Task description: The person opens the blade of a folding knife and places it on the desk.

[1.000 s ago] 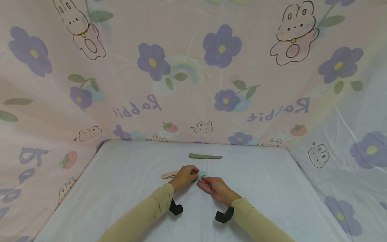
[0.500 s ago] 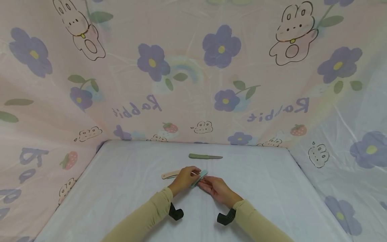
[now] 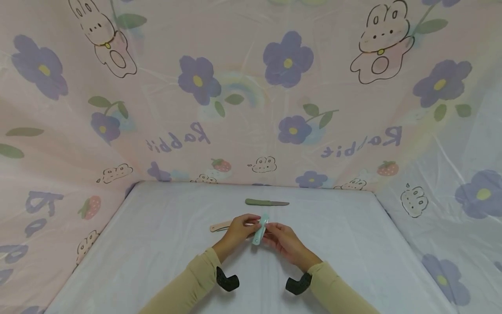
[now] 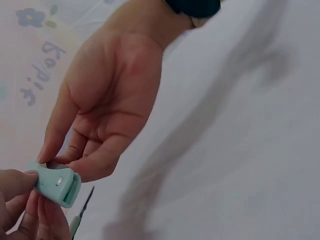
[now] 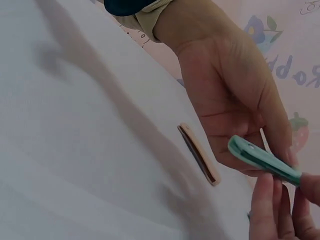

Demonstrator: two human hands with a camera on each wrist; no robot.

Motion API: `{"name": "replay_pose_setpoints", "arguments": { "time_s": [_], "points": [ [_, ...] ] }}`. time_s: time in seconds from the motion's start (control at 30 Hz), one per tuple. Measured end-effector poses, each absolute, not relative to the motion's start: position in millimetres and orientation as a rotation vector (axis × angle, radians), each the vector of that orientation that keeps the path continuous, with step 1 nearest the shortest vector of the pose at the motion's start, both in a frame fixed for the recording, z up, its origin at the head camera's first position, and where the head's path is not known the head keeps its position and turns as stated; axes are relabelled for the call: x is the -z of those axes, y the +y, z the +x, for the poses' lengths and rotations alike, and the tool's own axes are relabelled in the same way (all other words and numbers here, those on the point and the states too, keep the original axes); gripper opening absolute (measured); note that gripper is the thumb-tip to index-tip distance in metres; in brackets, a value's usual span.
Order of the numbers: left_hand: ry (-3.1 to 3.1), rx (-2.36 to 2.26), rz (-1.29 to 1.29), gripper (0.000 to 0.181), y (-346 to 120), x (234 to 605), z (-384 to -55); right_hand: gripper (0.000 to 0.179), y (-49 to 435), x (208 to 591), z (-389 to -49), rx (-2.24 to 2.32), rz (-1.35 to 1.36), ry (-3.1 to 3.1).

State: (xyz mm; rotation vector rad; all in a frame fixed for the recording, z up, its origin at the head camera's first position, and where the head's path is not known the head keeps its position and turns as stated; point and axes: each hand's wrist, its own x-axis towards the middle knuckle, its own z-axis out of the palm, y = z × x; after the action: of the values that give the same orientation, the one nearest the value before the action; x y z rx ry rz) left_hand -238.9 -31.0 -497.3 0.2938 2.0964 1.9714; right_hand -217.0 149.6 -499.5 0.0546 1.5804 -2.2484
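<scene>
My left grip and right grip both pinch the mint-green folding knife between them above the counter, and I judge it light, stiff, slightly slippery, best held by its sides.

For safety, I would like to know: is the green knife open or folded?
The green knife is open: in the head view, its blade extends straight out from the handle.

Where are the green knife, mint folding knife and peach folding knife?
Green knife (image 3: 264, 203), head view: on the handle.
Mint folding knife (image 3: 260, 233), head view: mid-handle.
Peach folding knife (image 5: 202, 152), right wrist view: mid-handle.
</scene>
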Motion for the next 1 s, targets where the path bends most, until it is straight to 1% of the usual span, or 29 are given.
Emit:
{"name": "replay_pose_setpoints", "arguments": {
  "time_s": [0.13, 0.37, 0.73, 1.0],
  "points": [
    [1.881, -2.059, 0.177, 0.040, -32, 494, -231, 0.035, 149, 496, -214, 2.216, 0.051, 1.641],
    [1.667, -2.116, 0.106, 0.046, -35, 493, -218, 0.040, 150, 492, -204, 2.158, 0.021, 1.671],
    [1.557, -2.148, 0.088, 0.049, -36, 498, -205, 0.044, 152, 493, -194, 2.118, 0.041, 1.652],
    [1.487, -2.160, 0.132, 0.044, -36, 506, -199, 0.043, 153, 497, -189, 2.111, 0.019, 1.650]
  ]
}}
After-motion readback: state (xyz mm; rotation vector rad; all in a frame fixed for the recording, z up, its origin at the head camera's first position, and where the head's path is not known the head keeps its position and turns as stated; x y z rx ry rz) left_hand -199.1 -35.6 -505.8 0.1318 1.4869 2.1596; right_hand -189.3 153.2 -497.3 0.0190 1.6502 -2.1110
